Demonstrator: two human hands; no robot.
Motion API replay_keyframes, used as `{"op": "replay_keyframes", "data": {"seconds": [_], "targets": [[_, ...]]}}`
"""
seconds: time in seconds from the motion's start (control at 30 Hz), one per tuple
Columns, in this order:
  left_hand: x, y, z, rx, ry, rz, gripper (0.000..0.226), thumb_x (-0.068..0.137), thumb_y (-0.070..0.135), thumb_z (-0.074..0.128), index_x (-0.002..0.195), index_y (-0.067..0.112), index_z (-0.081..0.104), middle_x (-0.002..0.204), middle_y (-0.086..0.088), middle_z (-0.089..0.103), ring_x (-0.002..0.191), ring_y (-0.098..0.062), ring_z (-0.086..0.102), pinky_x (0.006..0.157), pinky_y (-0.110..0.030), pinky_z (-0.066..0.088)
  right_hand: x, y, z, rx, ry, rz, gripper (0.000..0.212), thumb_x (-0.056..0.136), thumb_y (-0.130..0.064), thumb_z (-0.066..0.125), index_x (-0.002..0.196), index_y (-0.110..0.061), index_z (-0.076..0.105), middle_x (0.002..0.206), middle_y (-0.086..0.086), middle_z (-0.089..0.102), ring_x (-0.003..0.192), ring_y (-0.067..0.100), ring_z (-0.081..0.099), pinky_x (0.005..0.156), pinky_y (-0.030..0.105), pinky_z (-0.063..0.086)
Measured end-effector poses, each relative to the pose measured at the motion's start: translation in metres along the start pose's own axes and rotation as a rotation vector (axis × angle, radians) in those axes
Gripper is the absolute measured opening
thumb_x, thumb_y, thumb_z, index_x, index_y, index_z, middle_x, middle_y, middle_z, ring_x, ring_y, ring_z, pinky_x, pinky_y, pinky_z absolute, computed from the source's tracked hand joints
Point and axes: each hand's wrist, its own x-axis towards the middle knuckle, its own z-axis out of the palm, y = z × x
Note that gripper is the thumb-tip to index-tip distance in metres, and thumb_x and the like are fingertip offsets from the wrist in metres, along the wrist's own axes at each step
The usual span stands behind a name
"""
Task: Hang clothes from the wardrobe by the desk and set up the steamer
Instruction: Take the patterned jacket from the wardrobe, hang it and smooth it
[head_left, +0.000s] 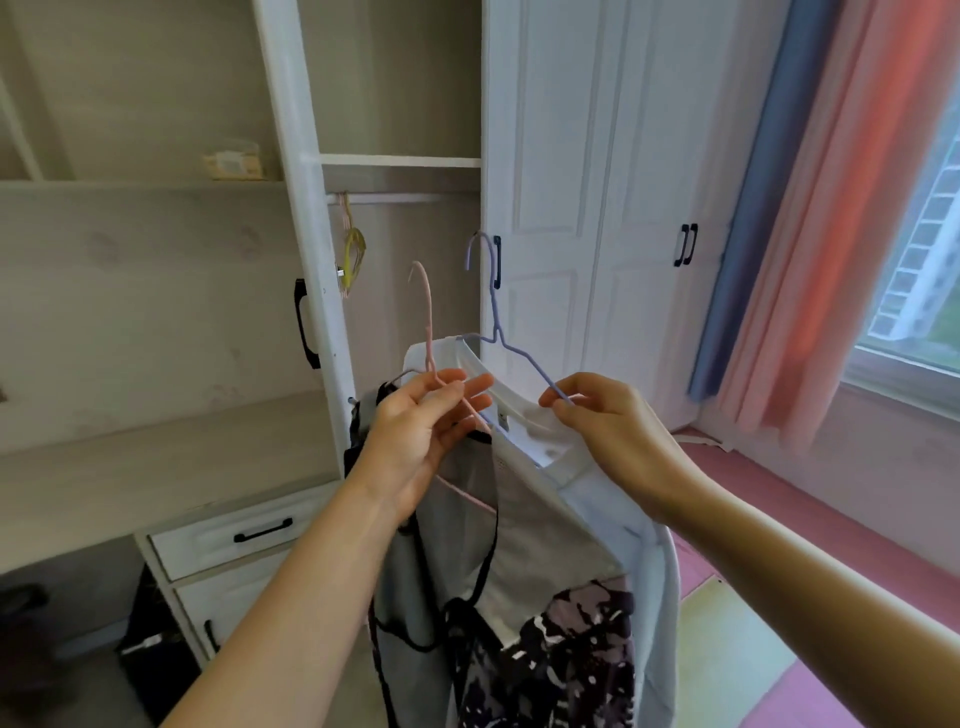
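Left grip (415, 431) holds the pink hanger (427, 322) with a grey top (467, 519); the purple hanger (492, 291), bearing a white shirt (597, 483), is pinched by the right grip (608, 421), before the wardrobe (550, 156). Best keep both hangers upright and apart to avoid tangling.

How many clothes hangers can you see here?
3 for sure: a pink hanger held in the left hand, a lilac hanger pinched by the right hand, and a yellow hanger on the wardrobe rail. More may be bunched behind it.
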Motion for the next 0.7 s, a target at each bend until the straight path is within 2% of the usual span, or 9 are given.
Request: {"op": "replay_keyframes", "data": {"seconds": [0.1,0.17,0.3,0.33,0.4,0.47,0.57,0.63,0.7], "targets": [[-0.024,0.003,0.009,0.058,0.108,0.102,0.011,0.096,0.005,0.051,0.102,0.004,0.060,0.103,-0.012,0.073,0.095,-0.024,0.070,0.077,-0.031,0.056,-0.012,-0.001,-0.003,0.033,-0.043,-0.064,0.019,0.095,-0.017,0.050,0.092,-0.021,0.068,0.090,0.010,0.069,0.075,0.030,0.057,0.065,0.028,0.041],[-0.037,0.005,0.013,0.103,0.168,0.165,0.011,0.095,0.005,0.052,0.102,0.001,0.060,0.102,-0.014,0.073,0.095,-0.023,0.070,0.075,-0.030,0.057,-0.019,-0.004,-0.005,0.061,-0.089,-0.102,0.018,0.095,-0.018,0.051,0.092,-0.022,0.068,0.092,0.011,0.069,0.085,0.037,0.060,0.067,0.030,0.042],[-0.063,0.014,0.010,0.188,0.257,0.241,0.013,0.093,0.005,0.055,0.103,-0.001,0.062,0.098,-0.012,0.074,0.095,-0.019,0.070,0.074,-0.027,0.058,-0.022,-0.007,0.006,0.087,-0.174,-0.157,0.018,0.094,-0.020,0.052,0.092,-0.025,0.069,0.090,0.008,0.070,0.088,0.029,0.063,0.073,0.032,0.047],[-0.064,0.012,0.011,0.225,0.266,0.251,0.013,0.093,0.006,0.056,0.103,0.000,0.063,0.097,-0.010,0.075,0.095,-0.018,0.071,0.077,-0.027,0.058,-0.022,-0.007,0.004,0.095,-0.184,-0.167,0.018,0.094,-0.019,0.052,0.091,-0.025,0.069,0.090,0.010,0.069,0.086,0.029,0.062,0.072,0.030,0.046],[-0.090,0.023,-0.001,0.278,0.407,0.323,0.013,0.092,0.006,0.058,0.102,0.000,0.064,0.096,-0.007,0.075,0.094,-0.015,0.071,0.079,-0.025,0.058,-0.026,-0.019,0.022,0.157,-0.317,-0.199,0.019,0.093,-0.016,0.053,0.091,-0.024,0.069,0.089,0.010,0.070,0.078,0.021,0.060,0.069,0.022,0.045],[-0.093,0.027,-0.004,0.301,0.413,0.333,0.015,0.092,0.006,0.059,0.104,0.000,0.065,0.097,-0.006,0.075,0.093,-0.010,0.070,0.079,-0.023,0.057,-0.026,-0.019,0.028,0.166,-0.333,-0.199,0.019,0.093,-0.015,0.053,0.091,-0.024,0.069,0.083,0.006,0.070,0.074,0.012,0.058,0.066,0.019,0.045],[-0.100,0.030,-0.013,0.386,0.481,0.335,0.016,0.090,0.009,0.062,0.104,0.006,0.068,0.098,-0.003,0.075,0.097,-0.011,0.069,0.079,-0.024,0.057,-0.027,-0.023,0.041,0.178,-0.388,-0.224,0.019,0.092,-0.016,0.053,0.090,-0.025,0.069,0.084,0.013,0.068,0.069,0.015,0.054,0.067,0.031,0.044],[-0.110,0.036,-0.024,0.414,0.529,0.357,0.013,0.088,0.011,0.065,0.100,0.011,0.071,0.101,-0.004,0.074,0.099,-0.015,0.068,0.080,-0.028,0.058,-0.030,-0.029,0.055,0.178,-0.448,-0.253,0.018,0.092,-0.017,0.053,0.091,-0.025,0.069,0.085,0.012,0.069,0.069,0.016,0.055,0.068,0.033,0.045],[-0.120,0.041,-0.040,0.433,0.574,0.362,0.019,0.087,0.014,0.066,0.104,0.008,0.072,0.100,-0.002,0.074,0.098,-0.016,0.068,0.080,-0.029,0.058,-0.034,-0.035,0.072,0.189,-0.508,-0.271,0.018,0.092,-0.017,0.053,0.091,-0.025,0.069,0.087,0.013,0.069,0.069,0.017,0.054,0.067,0.034,0.045]]}}
